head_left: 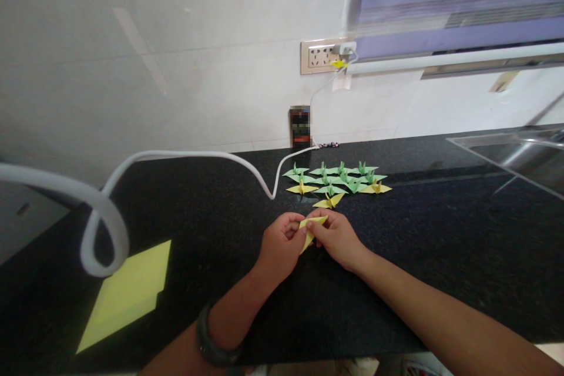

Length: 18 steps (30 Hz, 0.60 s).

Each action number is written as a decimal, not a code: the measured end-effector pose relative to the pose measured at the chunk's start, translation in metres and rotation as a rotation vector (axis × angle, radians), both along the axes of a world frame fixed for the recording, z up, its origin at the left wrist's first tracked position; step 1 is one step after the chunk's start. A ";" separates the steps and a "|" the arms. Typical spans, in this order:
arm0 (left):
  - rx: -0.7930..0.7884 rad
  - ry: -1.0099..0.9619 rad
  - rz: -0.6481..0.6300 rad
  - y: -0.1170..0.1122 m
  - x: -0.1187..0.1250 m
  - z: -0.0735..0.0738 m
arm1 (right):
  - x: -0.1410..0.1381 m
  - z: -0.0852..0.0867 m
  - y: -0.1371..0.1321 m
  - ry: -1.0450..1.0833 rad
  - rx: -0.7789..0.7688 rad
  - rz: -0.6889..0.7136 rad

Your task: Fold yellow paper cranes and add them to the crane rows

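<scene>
Both of my hands pinch one small piece of folded yellow paper just above the dark counter. My left hand grips its left side, the thumb pressed near the fold. On the other side my right hand has its thumb flat on the top of the paper. Part of the paper is hidden under the fingers. Right beyond the hands lies a yellow paper crane. Behind it several green paper cranes stand in rows, with a yellow crane at the left and another yellow crane at the right.
Yellow paper sheets lie at the left on the black counter. A thick white cable loops over them and runs along the back. A phone leans on the wall below a socket. A metal sink is at the right.
</scene>
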<state>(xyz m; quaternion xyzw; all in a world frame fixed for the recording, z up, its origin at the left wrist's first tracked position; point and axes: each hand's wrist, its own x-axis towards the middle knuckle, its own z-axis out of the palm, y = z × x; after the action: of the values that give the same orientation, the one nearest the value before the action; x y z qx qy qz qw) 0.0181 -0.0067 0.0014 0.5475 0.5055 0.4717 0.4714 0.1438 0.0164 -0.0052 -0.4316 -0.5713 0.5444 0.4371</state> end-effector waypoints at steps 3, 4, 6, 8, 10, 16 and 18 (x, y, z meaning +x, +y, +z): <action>0.012 0.037 0.015 0.000 -0.002 0.000 | 0.000 -0.002 0.000 -0.006 0.015 -0.002; 0.018 0.052 0.017 0.000 -0.002 0.000 | 0.000 -0.003 0.001 -0.006 0.019 -0.003; 0.028 0.078 0.017 0.001 -0.004 -0.001 | -0.001 -0.003 0.001 0.001 0.017 0.004; 0.028 0.090 0.018 0.001 -0.005 -0.001 | -0.002 -0.003 0.001 0.021 0.002 0.015; 0.022 0.091 0.030 0.002 -0.006 0.000 | -0.002 -0.001 0.000 0.053 -0.014 0.018; -0.019 0.017 0.085 0.003 -0.005 0.004 | -0.001 0.004 -0.002 0.168 -0.051 0.072; -0.062 -0.053 0.077 0.004 -0.005 0.005 | 0.000 0.004 -0.002 0.188 -0.054 0.082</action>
<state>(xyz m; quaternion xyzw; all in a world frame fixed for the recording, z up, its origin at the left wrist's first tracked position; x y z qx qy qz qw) 0.0129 -0.0028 0.0061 0.5001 0.5281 0.4879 0.4827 0.1442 0.0143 -0.0011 -0.3663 -0.5301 0.6152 0.4543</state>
